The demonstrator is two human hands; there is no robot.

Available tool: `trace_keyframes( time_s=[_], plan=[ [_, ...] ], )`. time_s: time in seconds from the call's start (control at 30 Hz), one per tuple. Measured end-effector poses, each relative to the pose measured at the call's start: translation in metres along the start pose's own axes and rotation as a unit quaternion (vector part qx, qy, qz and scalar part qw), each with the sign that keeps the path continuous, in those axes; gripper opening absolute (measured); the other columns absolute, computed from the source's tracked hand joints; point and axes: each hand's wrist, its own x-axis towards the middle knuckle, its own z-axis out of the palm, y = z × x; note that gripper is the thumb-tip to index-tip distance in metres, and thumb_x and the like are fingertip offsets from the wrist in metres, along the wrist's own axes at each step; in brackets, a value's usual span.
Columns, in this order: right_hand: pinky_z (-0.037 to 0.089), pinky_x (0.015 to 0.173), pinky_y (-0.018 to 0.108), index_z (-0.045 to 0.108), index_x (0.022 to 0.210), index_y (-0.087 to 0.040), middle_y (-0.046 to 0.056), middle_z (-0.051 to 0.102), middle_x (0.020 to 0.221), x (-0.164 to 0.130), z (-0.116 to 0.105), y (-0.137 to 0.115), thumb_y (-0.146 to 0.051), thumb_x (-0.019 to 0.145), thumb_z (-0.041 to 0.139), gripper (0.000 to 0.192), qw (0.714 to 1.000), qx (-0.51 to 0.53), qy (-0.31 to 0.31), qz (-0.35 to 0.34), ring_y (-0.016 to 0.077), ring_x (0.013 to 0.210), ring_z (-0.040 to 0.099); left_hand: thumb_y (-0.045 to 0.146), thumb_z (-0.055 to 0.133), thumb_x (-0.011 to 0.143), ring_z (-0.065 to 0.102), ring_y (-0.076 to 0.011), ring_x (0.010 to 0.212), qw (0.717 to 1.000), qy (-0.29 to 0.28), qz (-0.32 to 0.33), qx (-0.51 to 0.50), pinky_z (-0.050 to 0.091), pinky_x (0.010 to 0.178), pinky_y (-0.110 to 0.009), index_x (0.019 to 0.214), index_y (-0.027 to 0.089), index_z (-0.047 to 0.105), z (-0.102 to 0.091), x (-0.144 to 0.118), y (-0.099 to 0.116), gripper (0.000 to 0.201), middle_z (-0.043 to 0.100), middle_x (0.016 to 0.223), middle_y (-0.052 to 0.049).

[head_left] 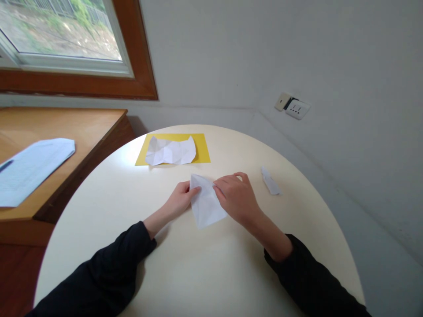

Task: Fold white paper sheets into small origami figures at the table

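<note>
Clearly, in the head view, both bare hands are busy with one small, creased, angular piece of thin white paper [205, 207], raised at the middle of a round, cream-white table [205, 277]. At its nine o'clock side, the left hand [181, 197] grips the paper, thumb lying on top. Around two o'clock, the right hand [238, 196] pinches the edge between thumb and fingertips — though the fingers partly cover that spot, so how the paper bends there is hard to tell. Taking the held piece as the dial's centre, a flat, bright-yellow rectangular sheet [202, 152] lies at eleven o'clock, with a crumpled, wavy-edged white paper [172, 152] on it. A narrow white paper scrap [271, 181] rests between two and three — well apart from either hand.
</note>
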Motion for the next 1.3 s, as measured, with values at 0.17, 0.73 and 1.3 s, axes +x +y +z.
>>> trace_keyframes(
  time_s=[0.17, 0.73, 1.3],
  plan=[
    [0.032, 0.066, 0.027, 0.063, 0.072, -0.015, 0.005, 0.067, 0.072, 0.004, -0.009, 0.010, -0.021, 0.084, 0.043, 0.025, 0.987, 0.129, -0.087, 0.048, 0.0139, 0.064, 0.055, 0.043, 0.060, 0.066, 0.058, -0.0199, 0.070, 0.998, -0.045, -0.001, 0.034, 0.044, 0.064, -0.030, 0.085, 0.009, 0.064, -0.005, 0.000, 0.003, 0.039, 0.065, 0.076, -0.007],
    [0.039, 0.093, 0.037, 0.055, 0.113, -0.027, 0.005, 0.054, 0.117, -0.002, -0.036, 0.049, -0.020, 0.082, 0.042, 0.035, 0.906, 0.384, -0.162, -0.080, 0.0175, 0.109, 0.049, 0.030, 0.059, 0.069, 0.058, -0.0162, 0.067, 0.983, -0.162, -0.071, 0.051, 0.044, 0.061, -0.025, 0.091, 0.011, 0.064, -0.013, -0.003, 0.007, 0.030, 0.065, 0.078, -0.006],
    [0.037, 0.057, 0.021, 0.067, 0.074, -0.013, -0.001, 0.060, 0.063, -0.001, -0.018, 0.038, -0.039, 0.078, 0.053, 0.029, 0.858, 0.387, -0.324, -0.096, 0.0103, 0.060, 0.049, 0.030, 0.066, 0.064, 0.054, -0.0126, 0.059, 0.949, -0.286, -0.129, -0.005, 0.041, 0.058, -0.023, 0.088, 0.012, 0.067, -0.018, -0.008, 0.008, 0.030, 0.064, 0.073, -0.004]
  ],
)
